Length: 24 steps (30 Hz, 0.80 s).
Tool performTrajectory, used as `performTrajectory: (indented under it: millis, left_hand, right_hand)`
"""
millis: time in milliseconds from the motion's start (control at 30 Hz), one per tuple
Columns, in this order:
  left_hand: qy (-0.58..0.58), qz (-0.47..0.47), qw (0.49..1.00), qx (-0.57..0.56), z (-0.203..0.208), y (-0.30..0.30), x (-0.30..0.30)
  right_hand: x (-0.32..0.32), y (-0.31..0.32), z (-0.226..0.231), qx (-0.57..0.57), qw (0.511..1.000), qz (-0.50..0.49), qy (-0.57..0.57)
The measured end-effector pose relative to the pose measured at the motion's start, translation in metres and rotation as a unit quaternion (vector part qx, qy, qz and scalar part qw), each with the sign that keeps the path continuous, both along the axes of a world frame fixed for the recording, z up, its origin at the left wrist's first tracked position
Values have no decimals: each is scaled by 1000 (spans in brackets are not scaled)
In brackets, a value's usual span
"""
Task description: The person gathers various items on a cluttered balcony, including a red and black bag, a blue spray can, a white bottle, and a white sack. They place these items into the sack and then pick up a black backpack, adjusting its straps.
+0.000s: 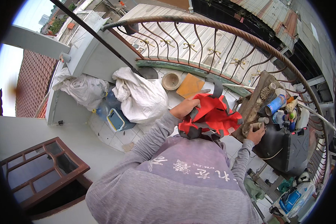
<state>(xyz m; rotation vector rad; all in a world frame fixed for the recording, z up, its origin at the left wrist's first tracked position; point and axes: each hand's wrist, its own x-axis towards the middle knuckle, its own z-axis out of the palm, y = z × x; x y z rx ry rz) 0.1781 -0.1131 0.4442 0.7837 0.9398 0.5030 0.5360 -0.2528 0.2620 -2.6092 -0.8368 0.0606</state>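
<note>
My left hand (185, 108) is closed on the edge of a red cloth bag (212, 114) with dark grey trim and a dark strap. The bag hangs open and crumpled in front of my body. To the right, my right hand (254, 136) has its fingers curled around a small tan, round, cup-like thing (258, 126) at the edge of a worn wooden bench (252, 100). Just beyond that hand, a blue spray can (275, 105) lies tilted among several small bottles and tubes. Part of my right palm is hidden.
A black hard case (287, 149) stands right of the bench. White sacks (140, 97), a blue-grey plastic container (119, 120), a round bowl (171, 81) and an orange-brown board (189, 86) lie on the tiled floor. A curved metal railing (198, 20) bounds the balcony; a brown window (44, 171) juts out at left.
</note>
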Motion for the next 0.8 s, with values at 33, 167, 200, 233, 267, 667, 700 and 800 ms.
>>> performTrajectory:
  millis: [33, 167, 200, 233, 267, 667, 700, 800]
  left_hand:
    - [5, 6, 1000, -7, -10, 9, 4]
    - [6, 45, 999, -15, -21, 48, 39]
    - [83, 40, 994, -66, -52, 62, 30]
    - [48, 78, 995, -50, -28, 63, 51]
    - [73, 44, 996, -31, -30, 71, 53]
    - [78, -77, 994, 18, -20, 109, 119]
    - [73, -61, 995, 26, -19, 112, 114]
    - [58, -74, 996, 7, -46, 131, 95]
  right_hand:
    - [3, -2, -14, 10, 1000, 1, -4]
    - [21, 3, -27, 79, 996, -39, 23]
    - [23, 6, -22, 79, 996, -38, 26]
    - [22, 8, -9, 110, 991, -55, 42]
    - [24, 10, 5, 155, 984, -69, 57]
    - [-42, 53, 103, 370, 882, -17, 293]
    - [-18, 43, 86, 299, 929, -47, 210]
    - [40, 30, 34, 83, 991, -91, 47]
